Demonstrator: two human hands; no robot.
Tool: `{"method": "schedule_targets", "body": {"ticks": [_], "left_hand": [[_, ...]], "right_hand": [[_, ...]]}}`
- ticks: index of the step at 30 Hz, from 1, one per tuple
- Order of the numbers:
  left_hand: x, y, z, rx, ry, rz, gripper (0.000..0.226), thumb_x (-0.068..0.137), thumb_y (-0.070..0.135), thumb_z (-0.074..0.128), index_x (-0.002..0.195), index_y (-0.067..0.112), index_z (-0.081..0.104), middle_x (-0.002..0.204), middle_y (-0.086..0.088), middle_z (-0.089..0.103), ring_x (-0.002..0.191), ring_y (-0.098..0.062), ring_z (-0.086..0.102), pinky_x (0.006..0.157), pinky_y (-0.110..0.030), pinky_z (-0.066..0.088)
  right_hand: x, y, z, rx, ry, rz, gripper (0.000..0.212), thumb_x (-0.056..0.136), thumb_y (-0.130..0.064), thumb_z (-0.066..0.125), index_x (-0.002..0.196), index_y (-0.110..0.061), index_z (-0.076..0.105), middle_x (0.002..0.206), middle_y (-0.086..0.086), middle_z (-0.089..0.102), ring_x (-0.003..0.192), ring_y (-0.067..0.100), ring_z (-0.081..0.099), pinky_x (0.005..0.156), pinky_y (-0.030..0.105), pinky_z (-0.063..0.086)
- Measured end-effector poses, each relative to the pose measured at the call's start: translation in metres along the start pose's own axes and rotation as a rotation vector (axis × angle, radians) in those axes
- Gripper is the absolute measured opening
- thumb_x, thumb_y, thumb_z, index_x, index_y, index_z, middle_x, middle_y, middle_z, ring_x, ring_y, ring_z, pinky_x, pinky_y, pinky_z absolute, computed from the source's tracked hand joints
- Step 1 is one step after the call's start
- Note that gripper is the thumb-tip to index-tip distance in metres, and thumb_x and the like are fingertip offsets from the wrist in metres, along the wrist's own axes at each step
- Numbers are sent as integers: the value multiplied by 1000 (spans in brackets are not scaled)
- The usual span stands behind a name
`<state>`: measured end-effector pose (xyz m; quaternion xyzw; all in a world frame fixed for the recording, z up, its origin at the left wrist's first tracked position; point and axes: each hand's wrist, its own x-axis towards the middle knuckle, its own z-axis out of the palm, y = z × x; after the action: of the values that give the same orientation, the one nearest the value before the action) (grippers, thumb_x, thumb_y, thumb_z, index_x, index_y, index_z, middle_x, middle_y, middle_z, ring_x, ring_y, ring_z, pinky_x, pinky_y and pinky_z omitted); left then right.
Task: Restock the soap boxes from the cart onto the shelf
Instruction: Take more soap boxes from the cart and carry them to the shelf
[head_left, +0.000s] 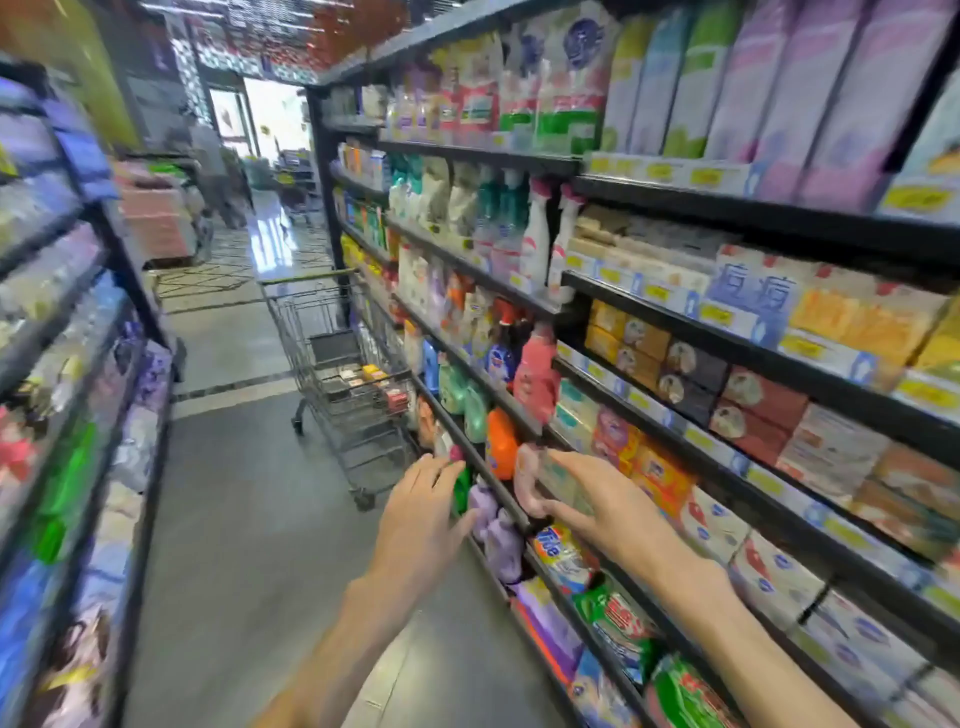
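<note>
A wire shopping cart (332, 332) stands ahead in the aisle against the right-hand shelving, with several small soap boxes (363, 382) in its basket. My right hand (608, 512) is stretched toward the shelf and pinches a pale green soap box (563, 486) between thumb and fingers; motion blurs the box. It is level with the shelf rail (670, 415), below the rows of stacked soap boxes (654, 473). My left hand (423, 512) reaches forward beside it with straight fingers and holds nothing.
Detergent bottles (535, 374) and spray bottles fill the shelves left of the soap section, and bagged detergent (613, 618) lies on the bottom shelf. A second shelving unit (78, 415) lines the aisle's left side. Grey floor (249, 519) lies between me and the cart.
</note>
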<state>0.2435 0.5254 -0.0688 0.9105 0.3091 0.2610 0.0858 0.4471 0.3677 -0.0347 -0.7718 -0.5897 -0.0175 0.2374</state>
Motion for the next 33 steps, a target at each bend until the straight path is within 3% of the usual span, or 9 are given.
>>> {"method": "schedule_targets", "body": {"ticks": [3, 7, 10, 13, 16, 18, 24, 33], "left_hand": [[-8, -70, -31, 56, 30, -72, 63, 85, 48, 72, 137, 17, 57, 138, -2, 58, 134, -27, 50, 112, -42, 42], [-9, -161, -65, 130, 107, -116, 58, 87, 48, 70, 132, 13, 59, 130, -4, 61, 124, -27, 57, 107, -41, 47], [-4, -227, -90, 164, 153, -184, 58, 87, 53, 62, 130, 13, 61, 129, -4, 62, 122, -26, 58, 103, -39, 49], [2, -287, -109, 156, 142, -237, 63, 87, 59, 46, 129, 15, 63, 130, -4, 62, 122, -26, 58, 102, -40, 49], [6, -324, -122, 195, 155, -237, 63, 88, 59, 46, 129, 14, 63, 129, -5, 62, 121, -27, 60, 102, -42, 51], [20, -404, -129, 185, 119, -313, 62, 88, 58, 47, 128, 13, 62, 128, -5, 61, 120, -28, 60, 102, -42, 51], [66, -502, -125, 220, 128, -369, 64, 89, 62, 47, 131, 15, 61, 131, -5, 60, 121, -28, 59, 102, -43, 50], [224, -646, -102, 276, 118, -418, 67, 88, 66, 40, 134, 21, 60, 132, 0, 62, 122, -22, 60, 100, -37, 50]], "right_hand": [[61, -49, 37, 36, -3, -161, 61, 81, -47, 72, 134, -22, 53, 123, 1, 66, 113, 22, 63, 97, 35, 52], [140, -118, 88, 22, -94, -305, 66, 86, -55, 58, 140, -17, 53, 136, 3, 60, 126, 19, 55, 107, 24, 37], [202, -168, 137, 18, -101, -401, 69, 86, -62, 50, 142, -20, 51, 136, 1, 59, 125, 18, 56, 106, 24, 39], [253, -216, 170, 31, -148, -429, 65, 89, -54, 60, 144, -21, 48, 140, 2, 56, 129, 20, 52, 108, 29, 41], [278, -244, 185, 61, -119, -416, 62, 86, -44, 71, 140, -17, 54, 135, 5, 59, 127, 23, 54, 106, 31, 41], [344, -284, 232, 100, -113, -440, 61, 86, -43, 72, 139, -17, 54, 135, 4, 59, 127, 21, 53, 106, 31, 41], [438, -304, 294, 82, -146, -481, 72, 86, -66, 45, 142, -21, 49, 137, -4, 57, 128, 15, 52, 107, 30, 44], [649, -289, 363, 76, -196, -433, 65, 91, -51, 61, 147, -24, 41, 145, -6, 51, 133, 14, 48, 108, 30, 40]]}}
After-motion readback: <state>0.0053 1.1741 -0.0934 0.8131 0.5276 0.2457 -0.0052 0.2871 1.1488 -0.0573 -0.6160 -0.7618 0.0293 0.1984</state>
